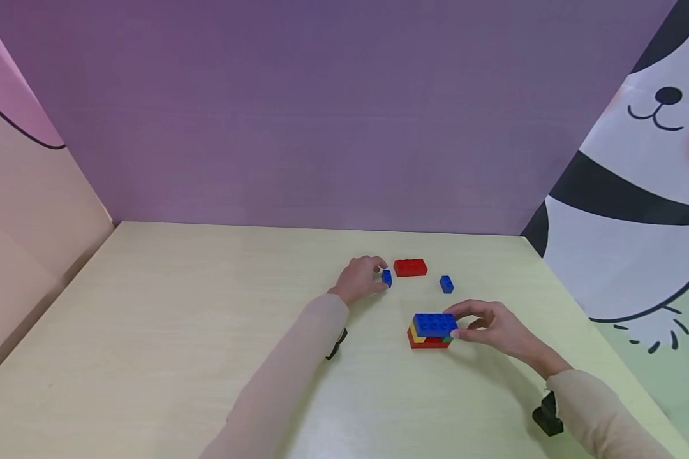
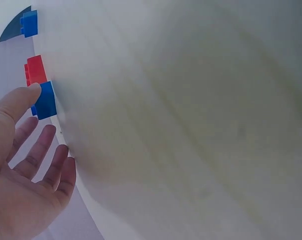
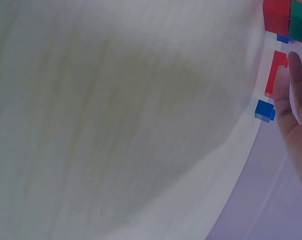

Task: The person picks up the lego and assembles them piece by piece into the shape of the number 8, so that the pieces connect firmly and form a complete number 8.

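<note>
**Light little bricks, slick sides: where we'd grab them**

So we've got a block stack (image 1: pixel 434 324) on the right-hand part of the table (image 1: pixel 207 306), nearer to us than the loose bricks: red at the bottom, yellow and green bits in the middle, a wide blue one on top. Our right hand (image 1: pixel 496 328) pinches it at the right end, thumb on the near side of the blue layer, index finger round by the far corner.

Our left hand (image 1: pixel 358 280) is over by a small blue brick (image 1: pixel 387 278), fingers loosely spread and not gripping. The left wrist view has the thumb overlapping that brick, but we can't tell if there's any pressure on it. A red brick (image 1: pixel 410 268) lies just to its right, and a second small blue brick (image 1: pixel 446 284) sits farther right.

Handling-wise, they look like hard plastic to us: light, stiff, tough to break, a bit slippery on the smooth faces. We'd pinch the little ones by opposite side walls and leave the studs alone. For the stack, we'd hold low around the red base, since tugging only the top layer could pop it loose.
</note>
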Tool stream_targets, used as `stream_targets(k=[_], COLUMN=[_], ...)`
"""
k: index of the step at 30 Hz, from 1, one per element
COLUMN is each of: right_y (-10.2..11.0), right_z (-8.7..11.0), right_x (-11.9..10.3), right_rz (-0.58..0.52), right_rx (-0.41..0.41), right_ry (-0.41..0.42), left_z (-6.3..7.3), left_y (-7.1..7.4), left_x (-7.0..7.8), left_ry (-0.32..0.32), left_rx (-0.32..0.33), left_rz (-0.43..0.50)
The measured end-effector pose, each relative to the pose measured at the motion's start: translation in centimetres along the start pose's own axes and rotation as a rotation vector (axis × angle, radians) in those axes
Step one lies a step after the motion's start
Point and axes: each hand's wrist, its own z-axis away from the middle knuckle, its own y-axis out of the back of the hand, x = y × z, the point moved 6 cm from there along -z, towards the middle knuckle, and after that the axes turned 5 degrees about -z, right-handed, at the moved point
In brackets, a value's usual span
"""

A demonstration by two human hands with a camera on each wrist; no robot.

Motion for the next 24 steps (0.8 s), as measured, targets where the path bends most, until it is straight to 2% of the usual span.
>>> stream_targets(k=[18,24], right_y=[0.08,0.22], right_z=[-0.01,-0.06], right_x=[-0.12,0.04], right_rz=[-0.002,0.005], right_rx=[-0.005,0.001], right_ry=[-0.007,-0.003], left_z=[-0.11,-0.16], left_y=[-0.13,-0.07], left_x=[0.36,0.24], left_ry=[0.023,0.009], left_rx=[0.028,0.041], left_rz=[-0.035,-0.023])
